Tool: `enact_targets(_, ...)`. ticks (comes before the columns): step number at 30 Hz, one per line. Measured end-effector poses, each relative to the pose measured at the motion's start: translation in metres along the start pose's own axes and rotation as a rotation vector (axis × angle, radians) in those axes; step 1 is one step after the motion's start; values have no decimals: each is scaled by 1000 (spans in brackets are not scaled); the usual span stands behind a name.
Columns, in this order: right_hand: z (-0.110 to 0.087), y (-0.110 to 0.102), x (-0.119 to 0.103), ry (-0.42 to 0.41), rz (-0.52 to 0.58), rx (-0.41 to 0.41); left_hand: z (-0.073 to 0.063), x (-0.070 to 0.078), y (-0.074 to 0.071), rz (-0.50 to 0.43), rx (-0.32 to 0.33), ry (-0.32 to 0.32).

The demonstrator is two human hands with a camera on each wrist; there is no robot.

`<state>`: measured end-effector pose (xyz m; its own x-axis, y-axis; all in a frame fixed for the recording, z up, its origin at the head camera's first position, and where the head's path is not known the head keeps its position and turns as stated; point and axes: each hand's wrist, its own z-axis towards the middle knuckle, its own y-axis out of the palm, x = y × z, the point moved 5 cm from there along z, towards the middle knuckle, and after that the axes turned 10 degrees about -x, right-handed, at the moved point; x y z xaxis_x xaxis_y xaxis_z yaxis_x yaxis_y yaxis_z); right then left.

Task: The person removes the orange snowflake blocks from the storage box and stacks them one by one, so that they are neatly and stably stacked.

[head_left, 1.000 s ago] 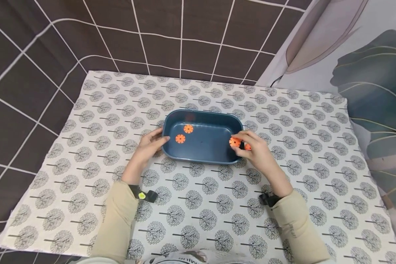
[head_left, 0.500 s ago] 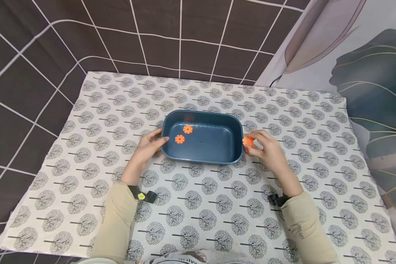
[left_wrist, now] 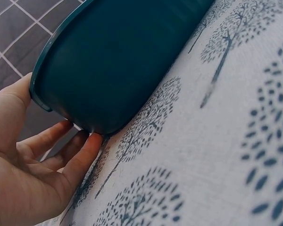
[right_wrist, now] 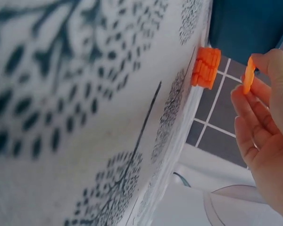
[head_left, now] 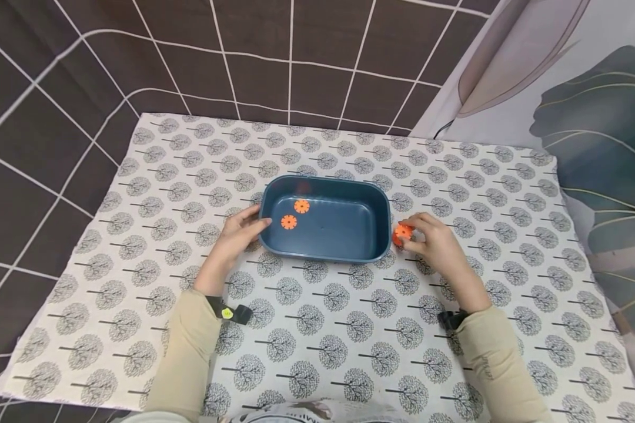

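Note:
A dark blue plastic tub (head_left: 323,235) stands on the table, with two orange notched discs (head_left: 288,222) (head_left: 301,206) lying flat in its left part. My left hand (head_left: 236,238) holds the tub's left end; in the left wrist view the thumb is at the rim and the fingertips touch the wall lower down. Just outside the right end, my right hand (head_left: 434,241) pinches another orange disc (right_wrist: 248,75) between thumb and fingers. A short stack of orange discs (right_wrist: 206,68) sits on the cloth by the tub, partly hidden under the held disc in the head view.
A white cloth (head_left: 317,329) printed with grey trees covers the table. Dark curtain (head_left: 254,76) with white grid lines hangs behind and at the left. A pale patterned curtain (head_left: 603,147) hangs at the right.
My right hand has moved right with the pinched disc, from over the tub's right end to beside the stack outside it. The left hand and the tub have stayed in place.

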<state>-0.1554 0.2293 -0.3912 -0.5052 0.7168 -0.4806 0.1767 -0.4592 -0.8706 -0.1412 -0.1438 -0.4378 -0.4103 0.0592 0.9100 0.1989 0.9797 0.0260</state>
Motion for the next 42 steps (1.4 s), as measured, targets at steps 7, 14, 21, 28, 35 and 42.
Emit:
enact_targets(7,1,4,7,77,-24,-115,-1,1,1,-9,3,1)
enact_targets(14,2,4,7,53,-52,-126,-2,2,2,-34,-2,21)
enact_targets(21,2,7,6,41,-73,-127,-2,1,3,-49,1,24)
enact_targets(28,2,8,6,36,-99,-131,-3,1,3,-75,6,22)
enact_targets(35,-1,9,8,45,-93,-119,-3,1,4,-63,15,9)
enact_targets(42,-1,6,8,72,-79,-113,-3,1,3,-55,13,8)
